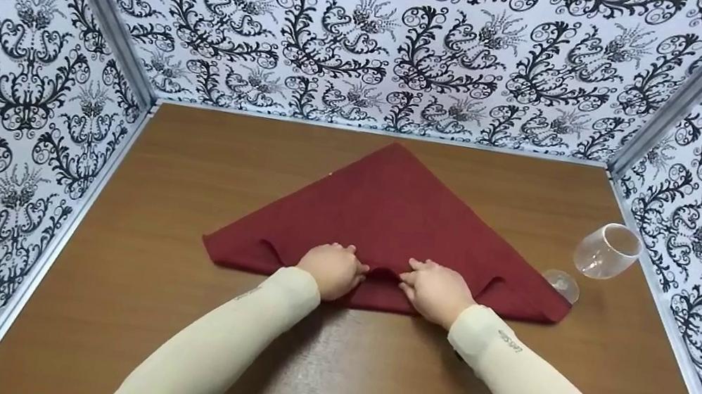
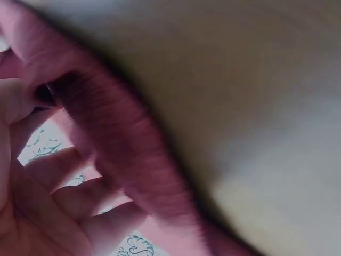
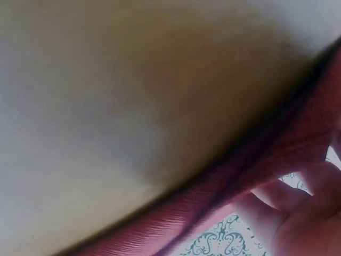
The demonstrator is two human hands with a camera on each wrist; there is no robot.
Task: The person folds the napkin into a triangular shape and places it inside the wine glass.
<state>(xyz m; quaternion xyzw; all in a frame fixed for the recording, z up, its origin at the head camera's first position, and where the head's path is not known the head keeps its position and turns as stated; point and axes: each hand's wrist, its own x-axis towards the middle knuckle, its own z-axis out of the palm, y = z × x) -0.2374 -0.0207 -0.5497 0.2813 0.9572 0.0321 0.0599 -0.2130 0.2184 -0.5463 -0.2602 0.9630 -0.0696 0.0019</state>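
Observation:
A dark red cloth napkin point(image 1: 391, 211) lies on the table as a large triangle, its point toward the back wall and its folded long edge toward me. My left hand point(image 1: 331, 271) pinches the cloth near the middle of that front edge. In the left wrist view, the thumb and index finger meet at a fold while the other fingers point(image 2: 80, 197) reach along the cloth. A short way to the right, my right hand point(image 1: 439, 290) holds the same edge; its thumb is hidden in the right wrist view. Between the hands the cloth bulges up in a small ridge.
A clear stemmed glass point(image 1: 607, 251) stands upright at the right, its foot against the napkin's right corner. The brown wooden table point(image 1: 182, 183) is bounded by patterned black-and-white walls point(image 1: 377, 37) at the back and both sides.

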